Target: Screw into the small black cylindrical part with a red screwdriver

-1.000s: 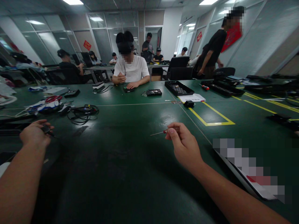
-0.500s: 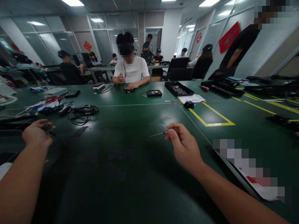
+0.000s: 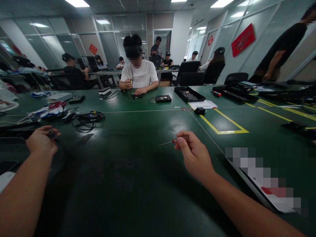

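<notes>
My right hand is closed around the reddish, see-through handle of a small screwdriver. Its thin metal shaft sticks out to the left, above the green table. At the left side, my left hand has its fingers curled about a small dark object. A thin dark end of that object points down and to the right; the palm and fingers hide most of it, so its kind cannot be made out. The two hands are far apart.
Coiled black cables lie beyond my left hand. A white-edged board rests at the right. Farther off are a black tray, a small black block and yellow tape. A person in white sits opposite.
My left hand has shifted slightly to the right with the dark object. My right hand and the screwdriver have barely moved. A person at the far right has walked farther right.
</notes>
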The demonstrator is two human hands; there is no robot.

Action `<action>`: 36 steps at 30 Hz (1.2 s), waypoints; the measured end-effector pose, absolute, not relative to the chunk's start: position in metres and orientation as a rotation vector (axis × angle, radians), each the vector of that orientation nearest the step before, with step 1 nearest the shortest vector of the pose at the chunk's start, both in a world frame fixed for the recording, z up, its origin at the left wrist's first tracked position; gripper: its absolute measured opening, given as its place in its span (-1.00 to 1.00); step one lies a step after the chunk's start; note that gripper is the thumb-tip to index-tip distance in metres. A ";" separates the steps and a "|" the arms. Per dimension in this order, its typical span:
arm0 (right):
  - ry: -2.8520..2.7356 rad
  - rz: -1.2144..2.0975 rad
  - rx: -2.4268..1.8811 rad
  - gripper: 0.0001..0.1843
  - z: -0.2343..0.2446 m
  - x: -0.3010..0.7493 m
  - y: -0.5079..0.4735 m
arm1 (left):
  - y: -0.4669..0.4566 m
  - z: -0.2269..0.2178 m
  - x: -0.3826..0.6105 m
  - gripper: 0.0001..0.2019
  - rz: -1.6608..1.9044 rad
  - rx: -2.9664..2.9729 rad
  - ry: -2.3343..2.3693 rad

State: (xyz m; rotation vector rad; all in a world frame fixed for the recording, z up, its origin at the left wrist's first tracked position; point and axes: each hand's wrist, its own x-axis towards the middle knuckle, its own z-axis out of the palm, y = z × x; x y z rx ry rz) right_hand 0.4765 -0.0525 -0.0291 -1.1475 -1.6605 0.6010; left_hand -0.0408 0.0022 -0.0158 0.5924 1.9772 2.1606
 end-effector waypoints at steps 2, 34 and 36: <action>-1.671 0.598 -1.148 -0.80 -0.029 0.476 -0.053 | 0.000 -0.012 -0.033 -0.76 2.186 0.429 1.938; -1.740 0.608 -1.137 -0.78 -0.031 0.477 -0.054 | -0.005 -0.004 -0.020 -0.82 1.891 0.375 1.981; -1.742 0.605 -1.142 -0.78 -0.031 0.477 -0.054 | -0.003 -0.005 -0.021 -0.82 1.925 0.383 1.973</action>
